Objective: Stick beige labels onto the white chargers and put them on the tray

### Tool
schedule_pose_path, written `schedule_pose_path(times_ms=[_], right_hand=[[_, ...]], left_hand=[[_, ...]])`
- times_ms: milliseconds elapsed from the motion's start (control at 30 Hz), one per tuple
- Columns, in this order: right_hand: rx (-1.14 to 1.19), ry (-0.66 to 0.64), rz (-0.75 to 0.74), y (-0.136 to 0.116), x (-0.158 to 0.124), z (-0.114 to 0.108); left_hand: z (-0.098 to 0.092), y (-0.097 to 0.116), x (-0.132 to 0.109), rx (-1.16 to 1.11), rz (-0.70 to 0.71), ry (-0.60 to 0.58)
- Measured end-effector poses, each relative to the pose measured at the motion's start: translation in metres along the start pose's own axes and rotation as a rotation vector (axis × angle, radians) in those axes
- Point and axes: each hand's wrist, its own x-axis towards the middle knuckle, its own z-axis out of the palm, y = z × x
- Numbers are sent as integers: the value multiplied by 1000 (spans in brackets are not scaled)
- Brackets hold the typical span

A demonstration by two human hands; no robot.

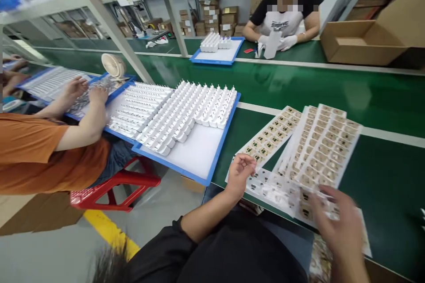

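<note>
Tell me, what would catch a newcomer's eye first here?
Probably the rows of white parts in the blue-rimmed tray, left of centre. Next, perhaps, the overlapping patterned sheets on the green bench at right, and the red stool at lower left, by the person in orange.

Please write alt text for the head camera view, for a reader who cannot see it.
A person's left hand and blurred right hand are at patterned sheets on a green worktop. To the left is a blue-edged tray of white pieces, then a co-worker in orange; across the worktop, another co-worker wears white gloves.
</note>
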Motion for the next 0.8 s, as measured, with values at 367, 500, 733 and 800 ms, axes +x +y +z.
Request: schedule_pose_path(times_ms=[367,500,733,800], right_hand=[[-20,-273,-362,-50,8,52],[-18,-258,-372,-59,5,47],[32,-205,-219,-44,0,19],[-17,-163,-164,-31,-3,7]], left_hand=[[-144,141,36,1538,400,626],[-183,141,36,1755,279,568],[-185,130,29,1765,364,590],[-185,134,29,1765,392,575]])
